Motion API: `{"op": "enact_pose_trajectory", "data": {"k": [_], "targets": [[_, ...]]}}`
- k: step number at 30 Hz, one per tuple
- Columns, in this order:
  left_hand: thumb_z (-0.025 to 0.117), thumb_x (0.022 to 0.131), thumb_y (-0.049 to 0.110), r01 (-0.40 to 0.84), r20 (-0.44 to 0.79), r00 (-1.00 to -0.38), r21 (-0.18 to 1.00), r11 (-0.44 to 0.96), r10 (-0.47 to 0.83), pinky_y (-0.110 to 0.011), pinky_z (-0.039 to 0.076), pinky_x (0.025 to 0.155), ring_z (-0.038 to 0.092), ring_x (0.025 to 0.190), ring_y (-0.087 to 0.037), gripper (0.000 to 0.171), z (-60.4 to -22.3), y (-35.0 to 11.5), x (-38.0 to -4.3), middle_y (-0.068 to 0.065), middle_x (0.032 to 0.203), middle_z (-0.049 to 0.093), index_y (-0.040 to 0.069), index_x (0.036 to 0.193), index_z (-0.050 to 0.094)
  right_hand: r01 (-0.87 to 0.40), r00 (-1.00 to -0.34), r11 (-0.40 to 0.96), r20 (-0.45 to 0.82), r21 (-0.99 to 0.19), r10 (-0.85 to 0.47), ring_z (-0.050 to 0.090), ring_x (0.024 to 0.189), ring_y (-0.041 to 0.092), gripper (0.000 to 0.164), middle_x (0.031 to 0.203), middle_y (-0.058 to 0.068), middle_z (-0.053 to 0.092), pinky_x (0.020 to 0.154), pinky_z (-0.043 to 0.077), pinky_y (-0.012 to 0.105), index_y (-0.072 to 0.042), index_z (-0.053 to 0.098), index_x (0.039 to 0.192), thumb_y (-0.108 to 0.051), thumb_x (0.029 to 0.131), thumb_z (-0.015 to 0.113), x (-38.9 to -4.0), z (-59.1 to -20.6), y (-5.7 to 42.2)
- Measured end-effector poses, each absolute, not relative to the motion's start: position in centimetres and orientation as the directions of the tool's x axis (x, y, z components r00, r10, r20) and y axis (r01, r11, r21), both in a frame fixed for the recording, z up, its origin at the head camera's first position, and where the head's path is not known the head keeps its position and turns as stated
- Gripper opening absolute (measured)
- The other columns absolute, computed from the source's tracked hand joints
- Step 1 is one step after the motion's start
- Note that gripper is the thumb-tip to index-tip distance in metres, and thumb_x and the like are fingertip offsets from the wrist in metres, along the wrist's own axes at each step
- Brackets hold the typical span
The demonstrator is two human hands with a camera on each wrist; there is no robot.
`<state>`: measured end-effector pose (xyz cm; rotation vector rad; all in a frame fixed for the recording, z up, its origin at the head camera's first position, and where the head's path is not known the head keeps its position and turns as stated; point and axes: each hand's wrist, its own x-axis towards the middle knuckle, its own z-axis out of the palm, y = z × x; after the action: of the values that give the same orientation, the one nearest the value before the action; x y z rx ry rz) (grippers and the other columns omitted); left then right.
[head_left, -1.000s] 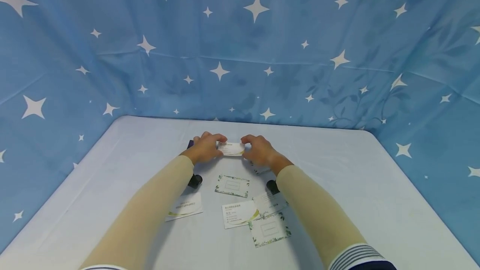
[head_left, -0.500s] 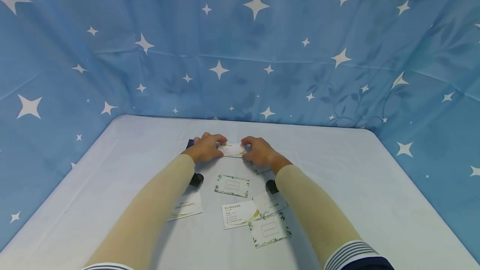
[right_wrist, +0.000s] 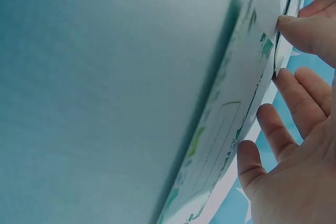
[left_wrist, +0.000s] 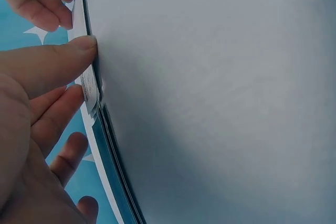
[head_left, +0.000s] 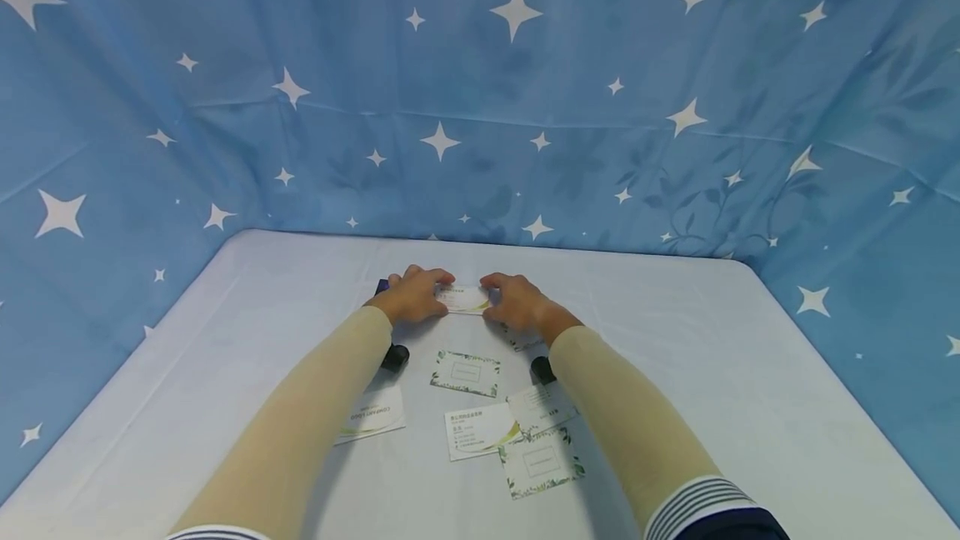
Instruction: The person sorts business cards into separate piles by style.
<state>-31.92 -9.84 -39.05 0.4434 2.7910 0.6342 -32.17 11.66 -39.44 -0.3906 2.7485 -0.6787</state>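
Note:
Toward the far side of the table, a white business card (head_left: 463, 299) with a gold curve lies between my two hands. My left hand (head_left: 412, 294) pinches its left end with thumb and index finger, the other fingers loosely spread behind. At the opposite end, my right hand (head_left: 521, 303) grips the card between thumb (right_wrist: 304, 32) and index finger. Thin edges under the card show in the left wrist view; whether it is one card or several stacked, I cannot tell. Below my right palm sits a leaf-bordered card (right_wrist: 226, 124), partly hidden in the head view.
Nearer me lies another leaf-bordered card (head_left: 465, 373). A gold-curved card (head_left: 480, 432), a text card (head_left: 542, 409) and a leafy card (head_left: 542, 463) overlap. Company-logo cards (head_left: 375, 413) lie partly under my left forearm. A dark blue thing (head_left: 382, 286) shows behind my left hand.
Both hands stay at the ends of the card, with hardly any movement. The head view has shifted very slightly.

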Motion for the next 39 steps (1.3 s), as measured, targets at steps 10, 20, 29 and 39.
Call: {"op": "enact_pose_trajectory", "data": {"k": [10, 20, 29, 39], "targets": [[0.069, 0.096, 0.021, 0.247, -0.169, -0.919, 0.457, 0.854, 0.357, -0.052, 0.024, 0.101, 0.040, 0.125, -0.028, 0.050, -38.5, -10.0, -31.7, -0.004, 0.140, 0.054, 0.018, 0.143, 0.054, -0.145, -0.933, 0.862, -0.223, -0.486, -0.283, 0.040, 0.136, 0.030, 0.061, 0.149, 0.007, 0.047, 0.112, 0.030, 0.049, -0.021, 0.049, 0.148, -0.028, 0.092, 0.071, -32.2, -39.1, 11.3], [0.074, 0.091, 0.031, 0.155, -0.180, -0.940, 0.531, 0.833, 0.290, -0.057, 0.028, 0.098, 0.033, 0.119, -0.038, 0.059, -37.9, -10.6, -30.8, -0.012, 0.141, 0.046, 0.025, 0.146, 0.052, -0.181, -0.920, 0.809, -0.194, -0.558, -0.340, 0.034, 0.143, 0.028, 0.067, 0.154, 0.007, 0.042, 0.113, 0.027, 0.050, -0.016, 0.044, 0.151, -0.031, 0.092, 0.072, -31.4, -38.3, 11.2], [0.080, 0.086, 0.036, 0.306, -0.070, -0.916, 0.516, 0.800, 0.395, -0.056, 0.022, 0.098, 0.041, 0.126, -0.028, 0.064, -36.3, -14.0, -27.2, -0.003, 0.136, 0.058, 0.014, 0.142, 0.057, -0.296, -0.867, 0.688, -0.115, -0.663, -0.484, 0.042, 0.137, 0.029, 0.065, 0.145, 0.003, 0.052, 0.109, 0.034, 0.049, -0.010, 0.049, 0.147, -0.025, 0.090, 0.075, -28.6, -37.3, 10.2], [0.082, 0.085, 0.033, 0.356, 0.027, -0.906, 0.591, 0.724, 0.423, -0.057, 0.021, 0.094, 0.044, 0.127, -0.031, 0.059, -37.0, -17.6, -20.7, -0.005, 0.133, 0.058, 0.015, 0.136, 0.062, -0.427, -0.774, 0.697, -0.167, -0.576, -0.611, 0.040, 0.138, 0.027, 0.070, 0.144, -0.001, 0.052, 0.109, 0.031, 0.054, -0.018, 0.054, 0.145, -0.039, 0.083, 0.081, -23.7, -37.3, 7.2]]}}
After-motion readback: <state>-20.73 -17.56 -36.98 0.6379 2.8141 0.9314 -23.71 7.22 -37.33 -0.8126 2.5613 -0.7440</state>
